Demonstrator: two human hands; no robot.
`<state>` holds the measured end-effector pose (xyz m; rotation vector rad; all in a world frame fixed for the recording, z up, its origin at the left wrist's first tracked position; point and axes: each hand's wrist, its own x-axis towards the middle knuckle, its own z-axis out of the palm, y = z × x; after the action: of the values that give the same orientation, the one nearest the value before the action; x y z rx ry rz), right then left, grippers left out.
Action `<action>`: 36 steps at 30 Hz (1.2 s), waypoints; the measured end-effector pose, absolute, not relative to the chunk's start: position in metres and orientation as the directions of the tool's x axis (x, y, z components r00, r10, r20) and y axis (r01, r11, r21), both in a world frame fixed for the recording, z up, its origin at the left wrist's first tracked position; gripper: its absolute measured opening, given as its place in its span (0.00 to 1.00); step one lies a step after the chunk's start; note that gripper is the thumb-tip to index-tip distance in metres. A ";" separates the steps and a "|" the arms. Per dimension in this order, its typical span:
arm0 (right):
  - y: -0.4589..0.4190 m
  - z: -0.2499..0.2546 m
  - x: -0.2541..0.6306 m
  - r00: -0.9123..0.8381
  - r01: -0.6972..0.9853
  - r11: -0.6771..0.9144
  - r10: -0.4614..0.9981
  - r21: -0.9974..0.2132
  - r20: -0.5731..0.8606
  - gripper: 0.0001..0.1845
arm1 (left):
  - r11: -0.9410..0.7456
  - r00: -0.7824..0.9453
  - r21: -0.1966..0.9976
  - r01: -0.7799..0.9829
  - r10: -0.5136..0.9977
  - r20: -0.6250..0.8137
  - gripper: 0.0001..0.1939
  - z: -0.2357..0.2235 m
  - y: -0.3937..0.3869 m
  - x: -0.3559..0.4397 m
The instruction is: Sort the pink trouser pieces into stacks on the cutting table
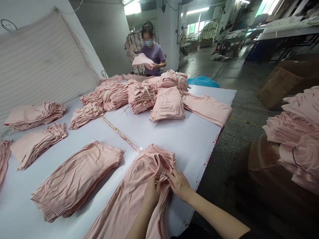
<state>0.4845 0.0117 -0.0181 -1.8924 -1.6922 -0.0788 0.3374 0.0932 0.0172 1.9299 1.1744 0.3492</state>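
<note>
Gripping bunched waistband of pink pants (129,192) w/ both hands, nr R edge of desk (194,132). Pinching folded cloth w/ left hand (152,192), grip closed on it. Pinching same waistband from R side w/ right hand (180,186), grip also closed on cloth, fingertips by a small white bit (163,176), too small to ID. Can see pants laid lengthwise on desk, waistband end away from camera, legs running down past bottom of view.

Just L of pants, can see big folded stack (77,179), apart from them; farther L, two smaller stacks (37,146) (35,114), plus part of another at L edge of view. Toward far end of desk, can see pink heap (112,96), tied bundle (141,99) w/ white tie, flat-folded bundle (168,103) & long pink cloth (208,108) reaching over R edge. Can make out worn tape strip (119,134) btwn near & far piles.

Behind desk, can see person (153,53) in purple top & mask, holding pink piece (143,60). Also blue plastic (203,81) at far edge, cardboard box (281,83) on floor & more pink piles (296,132) off to R, partly blurred.
</note>
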 end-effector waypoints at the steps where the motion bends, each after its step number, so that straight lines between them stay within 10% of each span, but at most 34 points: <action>1: 0.011 -0.018 0.484 0.188 0.924 -0.017 0.890 -0.383 0.416 0.11 | -0.218 0.526 0.768 0.602 0.832 -0.176 0.12 0.017 0.093 0.337; 36: 0.015 -0.022 0.474 0.132 0.964 0.005 0.859 -0.264 0.495 0.15 | -0.236 0.523 0.740 0.630 0.833 -0.180 0.15 0.031 0.094 0.339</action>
<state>0.4737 0.0148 -0.0223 -1.8763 -1.7503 -0.2552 0.3393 0.0943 0.0309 1.9626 1.1924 0.3217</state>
